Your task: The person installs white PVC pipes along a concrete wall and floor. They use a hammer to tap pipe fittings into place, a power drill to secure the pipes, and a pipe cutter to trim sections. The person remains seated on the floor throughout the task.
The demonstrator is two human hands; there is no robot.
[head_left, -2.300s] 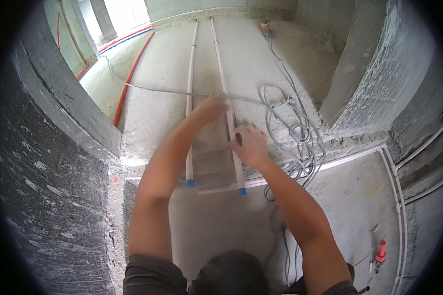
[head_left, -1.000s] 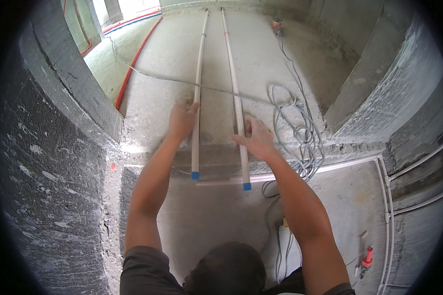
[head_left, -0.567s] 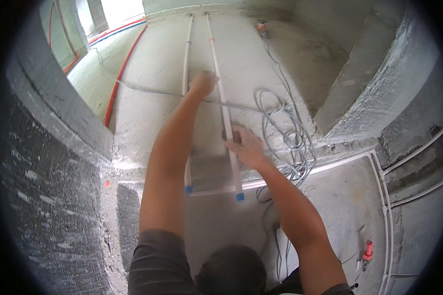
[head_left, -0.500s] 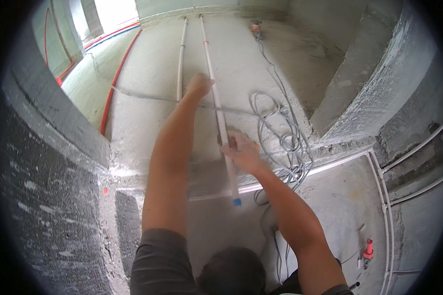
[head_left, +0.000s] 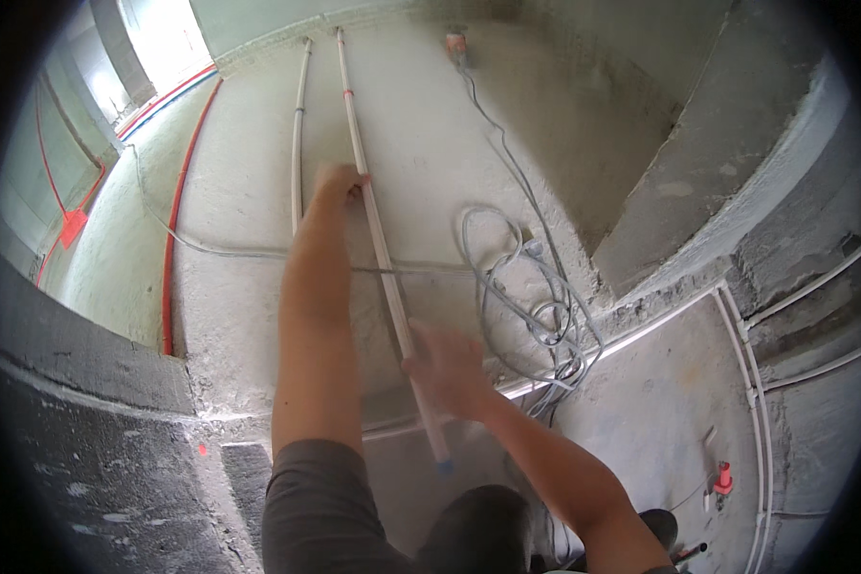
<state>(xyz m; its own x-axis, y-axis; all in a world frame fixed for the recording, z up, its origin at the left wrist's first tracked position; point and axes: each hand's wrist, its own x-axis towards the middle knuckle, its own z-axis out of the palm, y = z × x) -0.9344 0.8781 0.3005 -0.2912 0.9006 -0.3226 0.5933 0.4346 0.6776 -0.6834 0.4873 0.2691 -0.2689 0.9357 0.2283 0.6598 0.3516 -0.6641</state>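
Observation:
A long white plastic pipe point(head_left: 385, 258) runs from the far wall toward me, and its near end carries a blue tip point(head_left: 445, 467). My left hand point(head_left: 342, 182) is closed around it farther up, close to a reddish band on the pipe. Nearer to me, my right hand point(head_left: 447, 371) grips the same pipe above the blue end; motion blurs its fingers. To the left lies a second white pipe point(head_left: 298, 134), partly covered by my left forearm. A grey cable point(head_left: 249, 253) crosses the floor beneath my left arm and the gripped pipe.
Loops of grey cable point(head_left: 555, 306) lie right of my right hand, leading to an orange tool point(head_left: 456, 44) at the back. A red conduit point(head_left: 184, 182) runs along the left. White pipes point(head_left: 751, 373) follow the right side. A red object point(head_left: 723, 476) stands at lower right.
The view has shifted, so the surroundings sit differently in it. My right hand and the pipe's blue end appear lower and slightly left. Both hands stay on the pipe.

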